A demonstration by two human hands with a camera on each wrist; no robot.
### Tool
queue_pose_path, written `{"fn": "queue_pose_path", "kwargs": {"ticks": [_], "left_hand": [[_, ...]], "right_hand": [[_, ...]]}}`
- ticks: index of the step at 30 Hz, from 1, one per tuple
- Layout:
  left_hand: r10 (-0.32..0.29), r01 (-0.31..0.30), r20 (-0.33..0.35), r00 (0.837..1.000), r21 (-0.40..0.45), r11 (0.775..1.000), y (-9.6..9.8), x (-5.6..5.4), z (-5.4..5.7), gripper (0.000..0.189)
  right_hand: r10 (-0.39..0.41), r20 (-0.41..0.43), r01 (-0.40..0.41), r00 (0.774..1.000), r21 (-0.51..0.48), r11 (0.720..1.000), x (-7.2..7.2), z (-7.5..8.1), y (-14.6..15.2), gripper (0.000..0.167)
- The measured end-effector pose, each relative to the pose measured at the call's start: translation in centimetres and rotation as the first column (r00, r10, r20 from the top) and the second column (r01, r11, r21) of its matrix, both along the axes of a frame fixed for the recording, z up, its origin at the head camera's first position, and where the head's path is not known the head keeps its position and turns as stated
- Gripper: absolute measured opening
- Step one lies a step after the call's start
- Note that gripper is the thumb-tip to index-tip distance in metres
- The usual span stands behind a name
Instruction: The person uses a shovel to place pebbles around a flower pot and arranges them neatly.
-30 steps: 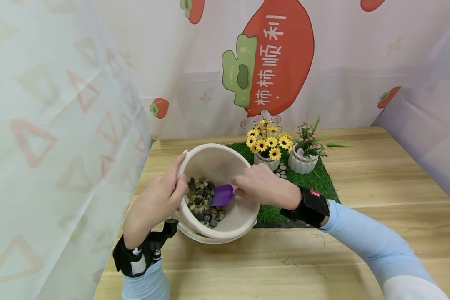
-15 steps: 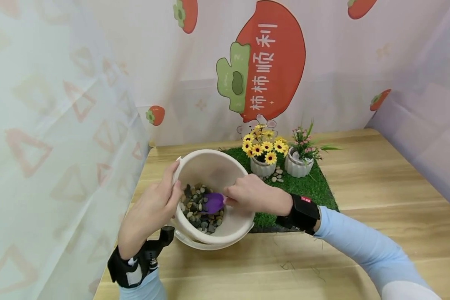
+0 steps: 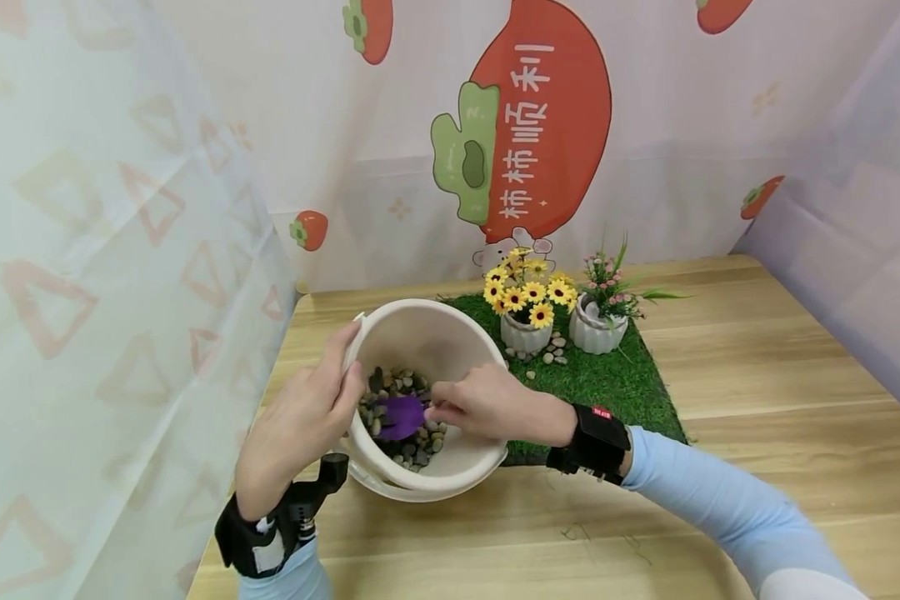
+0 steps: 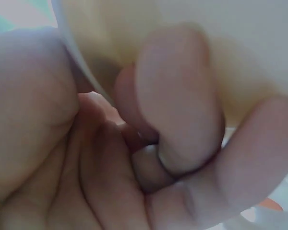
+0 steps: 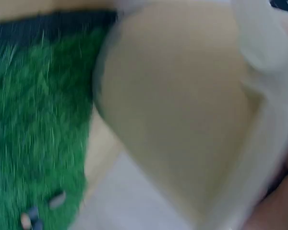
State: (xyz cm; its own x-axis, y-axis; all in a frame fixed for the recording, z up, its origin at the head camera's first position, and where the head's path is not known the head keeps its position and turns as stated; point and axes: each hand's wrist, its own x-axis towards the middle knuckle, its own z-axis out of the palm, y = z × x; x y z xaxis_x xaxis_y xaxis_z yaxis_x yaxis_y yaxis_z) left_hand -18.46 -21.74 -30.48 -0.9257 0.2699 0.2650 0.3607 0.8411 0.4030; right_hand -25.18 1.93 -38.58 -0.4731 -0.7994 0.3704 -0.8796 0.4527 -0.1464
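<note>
Your right hand [image 3: 476,404] has just carried the purple scoop [image 3: 402,418] leftward inside the white bucket [image 3: 420,333], so its blade now lies further into the pebbles [image 3: 420,450] than half a second ago, when it sat nearer the right side of the heap. The fingers of that hand are curled in and pinch the scoop at its handle end, which they mostly hide; the right wrist view is too blurred to show the grip. Your left hand [image 3: 296,425] stays at the left rim, thumb and fingers closed about the bucket's edge, and the left wrist view shows bent fingertips against its wall. The bucket itself has barely shifted, and it seems tilted, with the pebbles gathered toward its left side. For the work in hand, this looks like the push that loads the scoop: pebbles crowd the blade's left edge, but much of its purple face shows bare, so you probably have little on it yet. A steady left hold should matter here, as the push could rock the bucket. Beyond it, two flowerpots [image 3: 598,332] stand on the grass mat [image 3: 607,392].
</note>
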Motion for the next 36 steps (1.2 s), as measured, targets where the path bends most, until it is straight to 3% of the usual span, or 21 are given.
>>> {"fn": "queue_pose_path", "kwargs": {"ticks": [3,11,18,29,36], "left_hand": [[-0.001,0.001,-0.010,1.000,0.011,1.000,0.0,-0.1,-0.1,0.048],[-0.031,0.032,-0.026,0.999,0.024,0.999,0.1,-0.3,0.0,0.050],[-0.030,0.031,-0.037,0.999,0.031,0.999,0.4,-0.1,0.1,0.052],[-0.008,0.008,-0.010,1.000,0.024,1.000,0.3,-0.2,0.1,0.052],[-0.010,0.010,-0.007,1.000,0.020,1.000,0.3,-0.2,0.0,0.052]], "right_hand": [[0.031,0.026,-0.031,0.999,-0.031,0.999,0.2,-0.2,-0.7,0.020],[0.017,0.038,-0.012,0.999,-0.120,0.993,0.3,0.0,-1.0,0.013],[-0.005,-0.001,0.005,1.000,-0.216,0.976,-0.2,0.3,-0.7,0.013],[-0.054,0.094,0.079,0.994,-0.291,0.953,-0.4,1.5,1.1,0.009],[-0.082,0.100,0.109,0.992,-0.306,0.946,-0.5,2.3,3.0,0.010]]}}
